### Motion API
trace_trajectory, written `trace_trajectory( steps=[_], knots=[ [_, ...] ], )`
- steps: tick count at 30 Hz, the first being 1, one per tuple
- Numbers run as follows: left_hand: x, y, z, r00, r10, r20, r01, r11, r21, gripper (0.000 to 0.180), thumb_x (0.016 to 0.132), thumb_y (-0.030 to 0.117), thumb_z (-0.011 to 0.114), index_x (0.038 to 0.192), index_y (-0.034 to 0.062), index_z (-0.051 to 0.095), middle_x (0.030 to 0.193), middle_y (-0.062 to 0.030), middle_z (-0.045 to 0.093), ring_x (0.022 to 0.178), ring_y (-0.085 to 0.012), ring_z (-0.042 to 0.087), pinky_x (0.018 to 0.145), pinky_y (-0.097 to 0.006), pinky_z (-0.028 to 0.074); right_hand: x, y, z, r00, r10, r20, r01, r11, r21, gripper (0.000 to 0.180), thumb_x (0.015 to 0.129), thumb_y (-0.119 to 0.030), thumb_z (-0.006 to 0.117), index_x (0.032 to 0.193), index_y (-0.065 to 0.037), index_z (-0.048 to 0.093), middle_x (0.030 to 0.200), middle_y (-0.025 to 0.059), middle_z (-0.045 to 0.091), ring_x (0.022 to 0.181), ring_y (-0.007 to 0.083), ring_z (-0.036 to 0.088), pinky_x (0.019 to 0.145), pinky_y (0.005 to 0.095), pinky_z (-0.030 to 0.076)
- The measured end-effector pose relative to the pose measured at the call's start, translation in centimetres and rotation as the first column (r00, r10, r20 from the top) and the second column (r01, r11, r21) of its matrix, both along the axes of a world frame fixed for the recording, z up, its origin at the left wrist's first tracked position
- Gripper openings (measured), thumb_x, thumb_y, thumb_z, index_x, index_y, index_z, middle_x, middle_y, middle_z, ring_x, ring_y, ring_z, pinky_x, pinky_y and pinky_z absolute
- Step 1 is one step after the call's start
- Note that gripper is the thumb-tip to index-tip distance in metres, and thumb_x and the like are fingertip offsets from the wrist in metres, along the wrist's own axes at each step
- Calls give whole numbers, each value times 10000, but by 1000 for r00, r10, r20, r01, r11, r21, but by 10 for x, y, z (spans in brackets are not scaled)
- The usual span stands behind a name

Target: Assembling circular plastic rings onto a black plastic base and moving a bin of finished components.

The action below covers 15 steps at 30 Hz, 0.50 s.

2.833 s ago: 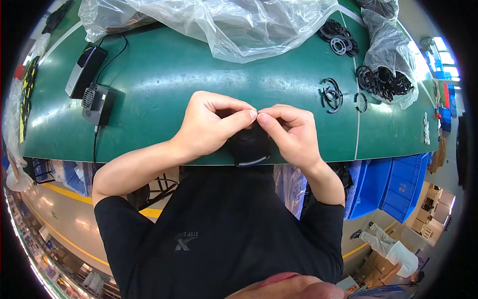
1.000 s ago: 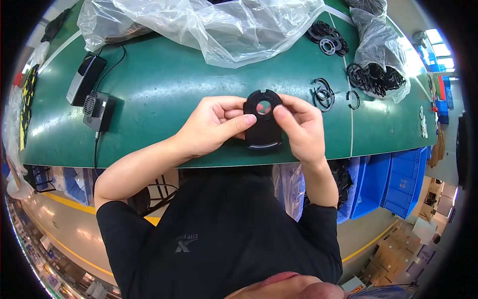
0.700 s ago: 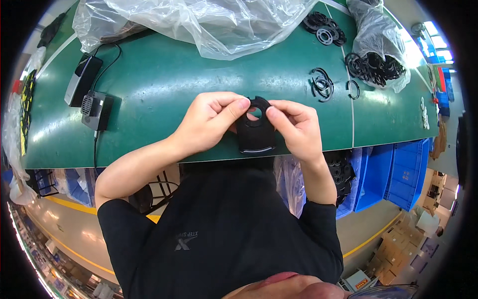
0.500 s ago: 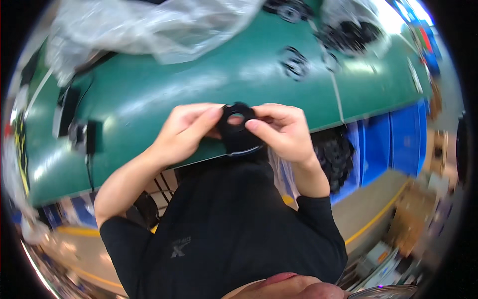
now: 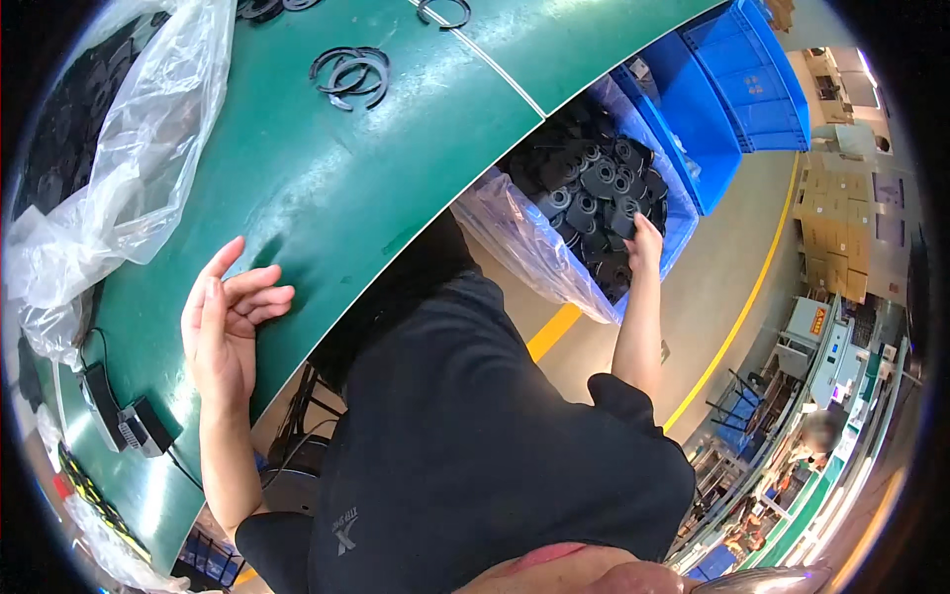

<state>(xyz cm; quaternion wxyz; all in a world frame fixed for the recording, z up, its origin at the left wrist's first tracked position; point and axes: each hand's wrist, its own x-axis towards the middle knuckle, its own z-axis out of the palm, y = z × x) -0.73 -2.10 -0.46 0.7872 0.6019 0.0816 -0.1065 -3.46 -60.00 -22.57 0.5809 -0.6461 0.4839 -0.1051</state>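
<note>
My left hand (image 5: 230, 337) hangs over the green table, its fingers loosely spread and nothing in them. On the right, my right hand (image 5: 645, 244) reaches over a plastic-lined blue bin, thumb and fingers pinching the edge of a flat black part (image 5: 625, 216) with a round ring in it. Beneath and around that part lies a heap of similar black parts (image 5: 584, 203), many with grey rings showing. Whether the pinched part rests on the heap cannot be made out.
Several loose black rings (image 5: 354, 77) lie on the green table (image 5: 327, 198). Clear plastic bags (image 5: 168, 168) cover its left side, near a small black device (image 5: 143, 426) with a cable. More blue bins (image 5: 747, 74) stand beyond the lined one (image 5: 683, 213).
Both hands held a black part with a hole in front of me; now they are apart. My right hand has moved right to the bin with a black part, and my view has turned right.
</note>
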Motion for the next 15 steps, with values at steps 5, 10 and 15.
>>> trace_trajectory(
  steps=[5, 10, 15],
  knots=[
    [3, 0, -1, 1000, 4, 6, -4, 1000, -6, 452, 971, 260, 342, 1276, -74, 360, 1005, -198, 610, 822, -242, 637, 738, -324, 521, -31, -54, -65, 954, -80, -290, -134, 750, -647, 568, 823, -372, 592, 1229, 8, 476, 1184, 203, 522, 1045, 319, 537, 860, 389, 444],
    [1, 2, 0, 1000, 22, 0, -22, 1000, 9, 449, 973, 259, 338, 1279, -70, 359, 995, -189, 612, 811, -236, 635, 729, -323, 519, -17, -10, -75, 850, 29, -526, -455, 544, -705, 627, 785, -447, 577, 1252, -42, 474, 1318, 235, 400, 1164, 375, 444, 971, 449, 362],
    [0, 1, -1, 1000, 18, -3, -18, 1000, 13, 451, 971, 262, 356, 1277, -70, 363, 993, -189, 612, 811, -236, 636, 726, -321, 521, 1, -39, -99, 799, 2, -602, -531, 473, -703, 602, 844, -502, 459, 1264, -71, 480, 1379, 236, 312, 1285, 378, 275, 980, 496, 337]
  ],
)
